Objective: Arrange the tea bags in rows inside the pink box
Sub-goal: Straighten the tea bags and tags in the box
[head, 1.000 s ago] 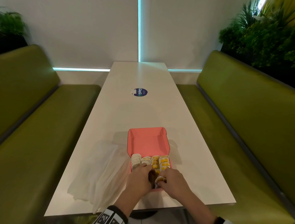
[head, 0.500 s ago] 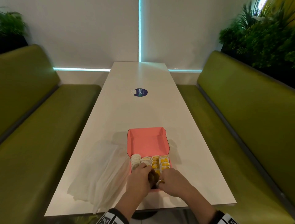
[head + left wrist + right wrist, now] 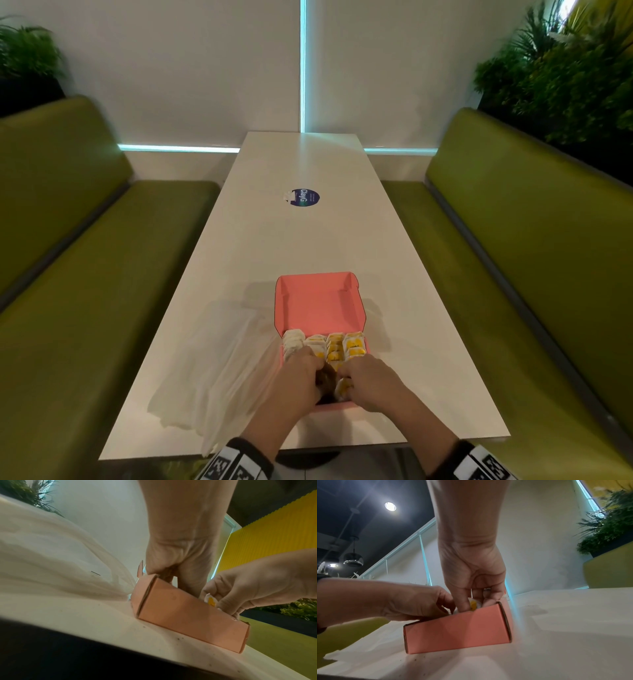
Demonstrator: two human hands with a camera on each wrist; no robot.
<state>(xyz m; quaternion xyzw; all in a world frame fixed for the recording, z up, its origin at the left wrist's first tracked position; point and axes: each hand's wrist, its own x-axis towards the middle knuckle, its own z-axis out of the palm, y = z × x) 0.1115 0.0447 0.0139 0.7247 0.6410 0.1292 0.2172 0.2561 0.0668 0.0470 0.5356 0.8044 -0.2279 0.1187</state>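
The pink box [image 3: 320, 305] lies open near the table's front edge, lid flat behind it. Yellow-and-white tea bags [image 3: 354, 346] stand in rows along its far part. My right hand [image 3: 370, 380] pinches a tea bag [image 3: 343, 389] between thumb and fingers and holds it down inside the box's near right part; the right wrist view shows this tea bag [image 3: 473, 604] above the box wall [image 3: 457, 628]. My left hand [image 3: 301, 377] reaches into the near left part, fingers curled down against the bags. The box wall [image 3: 188, 615] hides its fingertips.
A crumpled clear plastic bag [image 3: 219, 370] lies on the white table [image 3: 308, 240] left of the box. A round blue sticker [image 3: 305, 198] sits mid-table. Green benches [image 3: 513, 274] flank both sides. The table's front edge runs just below my wrists.
My right hand has sunk a little lower into the box with the tea bag. The left hand has barely moved.
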